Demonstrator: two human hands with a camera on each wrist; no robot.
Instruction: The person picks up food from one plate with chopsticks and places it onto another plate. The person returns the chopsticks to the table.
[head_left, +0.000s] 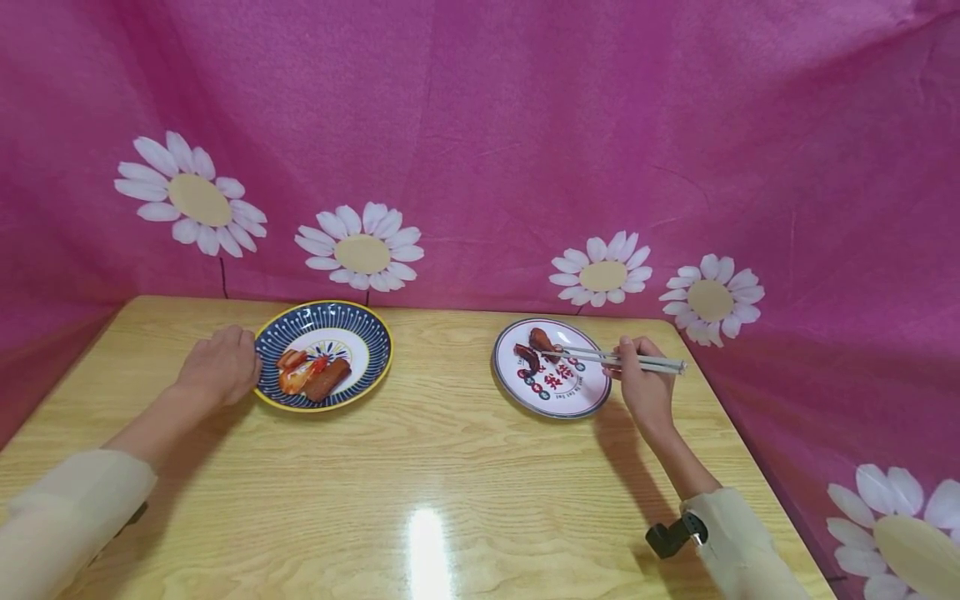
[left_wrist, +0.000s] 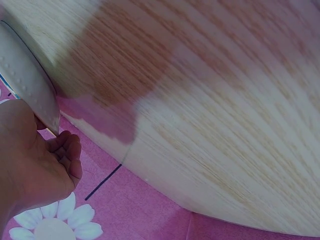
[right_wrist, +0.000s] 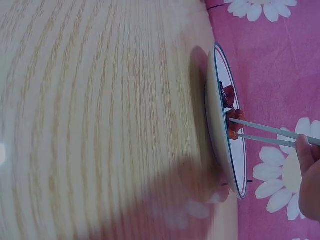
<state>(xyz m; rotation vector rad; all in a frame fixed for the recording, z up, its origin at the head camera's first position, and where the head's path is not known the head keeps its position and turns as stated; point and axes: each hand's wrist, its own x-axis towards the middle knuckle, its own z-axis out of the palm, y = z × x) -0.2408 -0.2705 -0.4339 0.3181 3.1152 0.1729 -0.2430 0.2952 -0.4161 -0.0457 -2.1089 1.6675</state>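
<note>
My left hand (head_left: 221,367) grips the left rim of a deep plate (head_left: 377,337) with a blue striped border and yellow edge. On that plate lie a brown chunk (head_left: 328,382), a red-and-white shrimp-like piece (head_left: 298,379) and a smaller reddish piece (head_left: 291,359). At the right, my right hand (head_left: 647,390) holds a pair of metal chopsticks (head_left: 651,363). Their tips touch a glossy brown drumstick-like piece (right_wrist: 236,116) on a white plate (head_left: 513,385) with red characters. A darker, curved piece (head_left: 527,358) lies beside it. The left wrist view shows the fingers (left_wrist: 70,150) curled at the plate's edge.
Both plates stand near the back of a wooden table (head_left: 420,450), a stretch of tabletop between them. A pink cloth (head_left: 480,150) with white daisies hangs behind the table and at its sides. Light reflects off the table's front (head_left: 429,554).
</note>
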